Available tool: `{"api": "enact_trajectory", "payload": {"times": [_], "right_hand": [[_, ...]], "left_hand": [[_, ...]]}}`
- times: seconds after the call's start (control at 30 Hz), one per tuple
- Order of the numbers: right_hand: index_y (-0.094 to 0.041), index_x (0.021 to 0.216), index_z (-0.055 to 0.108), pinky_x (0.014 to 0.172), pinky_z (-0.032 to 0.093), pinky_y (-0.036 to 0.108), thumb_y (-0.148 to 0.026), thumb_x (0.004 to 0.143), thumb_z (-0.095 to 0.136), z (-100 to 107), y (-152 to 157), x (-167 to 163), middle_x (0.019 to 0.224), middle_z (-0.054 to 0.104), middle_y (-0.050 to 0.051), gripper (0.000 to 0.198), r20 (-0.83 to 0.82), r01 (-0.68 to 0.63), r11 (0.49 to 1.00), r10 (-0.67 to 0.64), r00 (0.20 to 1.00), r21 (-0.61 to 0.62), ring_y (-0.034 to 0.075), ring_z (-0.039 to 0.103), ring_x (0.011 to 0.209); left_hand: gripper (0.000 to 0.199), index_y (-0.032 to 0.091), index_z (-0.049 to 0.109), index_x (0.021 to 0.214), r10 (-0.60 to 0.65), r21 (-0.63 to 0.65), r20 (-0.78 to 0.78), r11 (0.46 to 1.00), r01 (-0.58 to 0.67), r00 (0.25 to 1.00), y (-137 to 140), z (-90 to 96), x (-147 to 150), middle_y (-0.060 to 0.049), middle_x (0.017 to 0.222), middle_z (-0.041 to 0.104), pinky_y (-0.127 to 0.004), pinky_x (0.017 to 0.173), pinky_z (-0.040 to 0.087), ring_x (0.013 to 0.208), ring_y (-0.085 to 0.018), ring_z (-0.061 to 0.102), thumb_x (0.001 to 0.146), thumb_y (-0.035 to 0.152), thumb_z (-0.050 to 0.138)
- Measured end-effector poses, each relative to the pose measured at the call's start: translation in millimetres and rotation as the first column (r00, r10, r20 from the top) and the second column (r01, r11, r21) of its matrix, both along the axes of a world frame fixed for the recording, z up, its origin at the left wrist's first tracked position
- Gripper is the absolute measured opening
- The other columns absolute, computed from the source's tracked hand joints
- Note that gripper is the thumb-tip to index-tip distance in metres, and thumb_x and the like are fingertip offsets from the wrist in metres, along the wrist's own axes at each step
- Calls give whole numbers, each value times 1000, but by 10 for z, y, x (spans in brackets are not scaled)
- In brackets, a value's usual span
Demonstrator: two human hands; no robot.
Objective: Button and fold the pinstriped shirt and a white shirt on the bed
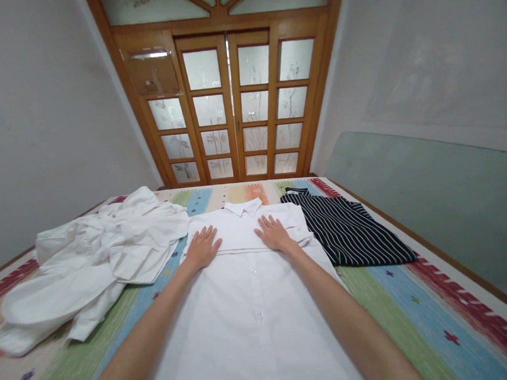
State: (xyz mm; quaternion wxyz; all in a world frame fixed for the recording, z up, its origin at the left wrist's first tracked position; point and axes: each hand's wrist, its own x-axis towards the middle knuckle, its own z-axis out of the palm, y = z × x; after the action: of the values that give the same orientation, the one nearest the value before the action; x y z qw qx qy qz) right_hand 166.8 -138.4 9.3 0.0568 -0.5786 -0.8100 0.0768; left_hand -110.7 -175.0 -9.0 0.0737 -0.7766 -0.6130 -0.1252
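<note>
A white button-up shirt [234, 304] lies spread on the patterned bedspread, its collar [243, 206] at the far end and its buttons running down the middle. Across its upper part is a folded band of white cloth with a straight edge below. My left hand [203, 246] presses flat on the left side of this band, fingers spread. On the right side, my right hand [273, 232] rests palm down with fingers apart. Neither hand grips anything. The shirt's lower end runs out of view beneath my forearms.
A crumpled heap of white clothing [124, 242] lies at the left. To the right is a black-and-white striped garment [349, 230], laid flat. Under everything stretches a colourful striped bedspread [395, 301]. A pale green panel [427, 186] borders the right; wooden glazed doors [227, 106] stand beyond.
</note>
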Motion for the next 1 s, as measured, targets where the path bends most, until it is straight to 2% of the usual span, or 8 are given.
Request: {"api": "enact_trajectory", "payload": {"times": [0.17, 0.4, 0.53, 0.73, 1.0], "right_hand": [[-16, 153, 27, 118, 10, 46, -50, 100, 21, 14, -16, 52, 161, 17, 9, 64, -18, 17, 1000, -16, 1000, 23, 28, 12, 148], [-12, 152, 29, 118, 10, 45, -45, 101, 22, 28, -75, 37, 160, 19, 12, 61, 7, 8, 999, -9, 1000, 48, 28, 14, 148], [-11, 153, 26, 118, 11, 44, -44, 101, 21, 3, -145, 82, 160, 18, 13, 62, 16, 11, 998, -11, 1000, 55, 27, 13, 148], [-7, 153, 22, 118, 11, 41, -48, 100, 21, -27, -378, 227, 161, 14, 13, 67, 47, 51, 996, -55, 997, 74, 29, 11, 148], [-8, 152, 30, 118, 14, 43, -44, 101, 23, -64, -784, 480, 159, 22, 15, 62, 90, -54, 989, 42, 995, 137, 30, 17, 147]], "left_hand": [[56, 15, 49, 140, 53, 1, -26, 999, -53, 998, -48, 15, 25, -15, 150, 43, -55, 113, 29, 143, -34, 31, 97, 45, 31], [54, 16, 48, 142, 1, 33, -24, 999, 0, 1000, -283, -52, -26, -15, 149, 43, -56, 112, 31, 142, -33, 33, 97, 43, 32], [55, 15, 48, 142, 5, 36, -16, 999, -4, 1000, -433, -64, -66, -14, 149, 43, -51, 111, 35, 141, -33, 35, 97, 44, 33], [56, 16, 48, 142, -4, 0, 17, 1000, 4, 1000, -622, -39, -103, -14, 151, 41, -51, 112, 33, 141, -33, 34, 97, 46, 33], [61, 14, 44, 144, -81, -32, -17, 996, 81, 997, -913, -38, -193, -14, 151, 41, -51, 114, 29, 142, -33, 32, 97, 48, 27]]}}
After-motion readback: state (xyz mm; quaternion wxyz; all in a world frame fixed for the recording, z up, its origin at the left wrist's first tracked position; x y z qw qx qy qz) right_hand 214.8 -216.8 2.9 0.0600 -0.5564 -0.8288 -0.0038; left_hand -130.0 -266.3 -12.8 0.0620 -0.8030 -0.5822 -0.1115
